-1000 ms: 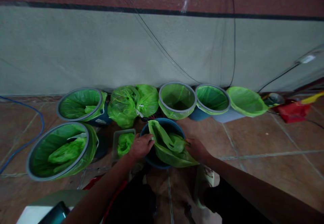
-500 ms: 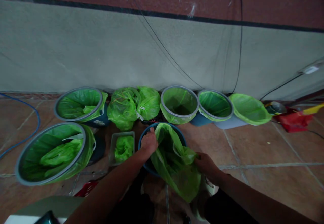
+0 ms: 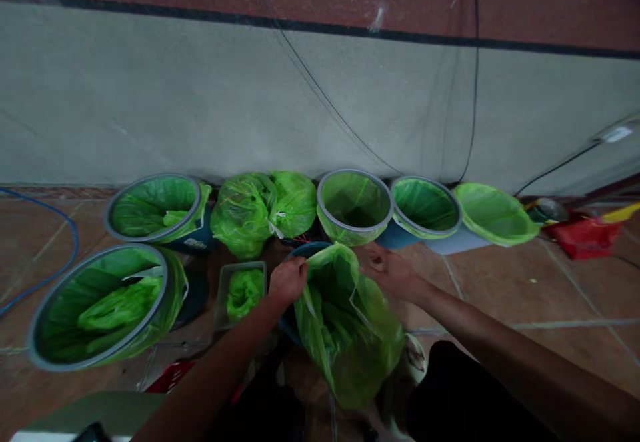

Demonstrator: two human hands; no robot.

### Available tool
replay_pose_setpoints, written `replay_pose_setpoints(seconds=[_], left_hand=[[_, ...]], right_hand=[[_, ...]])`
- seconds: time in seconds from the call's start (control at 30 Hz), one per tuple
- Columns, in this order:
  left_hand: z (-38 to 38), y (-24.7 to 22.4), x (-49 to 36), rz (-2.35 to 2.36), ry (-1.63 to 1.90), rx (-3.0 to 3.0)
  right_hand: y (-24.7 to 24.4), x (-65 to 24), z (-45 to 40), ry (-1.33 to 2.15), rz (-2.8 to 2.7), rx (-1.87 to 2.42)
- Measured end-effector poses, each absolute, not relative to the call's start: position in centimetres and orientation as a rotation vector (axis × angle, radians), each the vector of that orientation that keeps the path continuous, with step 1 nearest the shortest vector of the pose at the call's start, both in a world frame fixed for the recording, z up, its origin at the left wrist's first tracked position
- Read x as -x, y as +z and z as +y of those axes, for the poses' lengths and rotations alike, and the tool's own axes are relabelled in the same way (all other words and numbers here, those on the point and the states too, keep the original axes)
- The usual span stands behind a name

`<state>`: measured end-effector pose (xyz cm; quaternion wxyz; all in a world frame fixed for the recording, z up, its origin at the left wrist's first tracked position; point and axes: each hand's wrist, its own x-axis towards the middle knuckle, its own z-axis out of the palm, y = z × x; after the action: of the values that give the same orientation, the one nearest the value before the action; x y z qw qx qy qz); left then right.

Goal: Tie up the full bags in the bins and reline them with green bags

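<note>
A green plastic bag (image 3: 365,355) hangs over the front of a round blue bin (image 3: 306,250), its mouth gaping upward and its lower part bulging toward me. My left hand (image 3: 289,281) is closed on the bag's edge at the left side of the mouth. At the far right of that mouth is my right hand (image 3: 393,273), its fingers curled and smeared by motion. They are beside the bag's edge, but whether they grip it is unclear. Most of the blue bin is hidden behind the bag and my left arm.
Left stand two bins with grey rims and green liners, a front one (image 3: 37,315) and a back one (image 3: 113,205). Knotted green bags (image 3: 245,212) and several lined bins (image 3: 355,234) line the wall. A small tub (image 3: 220,295) and red dustpan (image 3: 585,237) sit nearby.
My right hand has left the bag's right side and moved up and left toward the mouth's far edge. The bag's right part has sagged. My left hand has shifted slightly left and down.
</note>
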<state>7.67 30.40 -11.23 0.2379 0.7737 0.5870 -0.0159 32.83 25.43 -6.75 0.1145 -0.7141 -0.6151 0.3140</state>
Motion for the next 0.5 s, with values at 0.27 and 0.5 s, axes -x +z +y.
replay_pose_setpoints(seconds=[0.27, 0.5], left_hand=[[30.0, -11.8, -5.7, 1.603, 0.114, -2.119], [29.8, -10.9, -5.4, 1.688, 0.073, -2.201]], right_hand=[[-11.1, -28.3, 30.4, 0.735, -1.669, 2.396], [-11.1, -28.7, 29.9, 0.787, -1.545, 2.254]])
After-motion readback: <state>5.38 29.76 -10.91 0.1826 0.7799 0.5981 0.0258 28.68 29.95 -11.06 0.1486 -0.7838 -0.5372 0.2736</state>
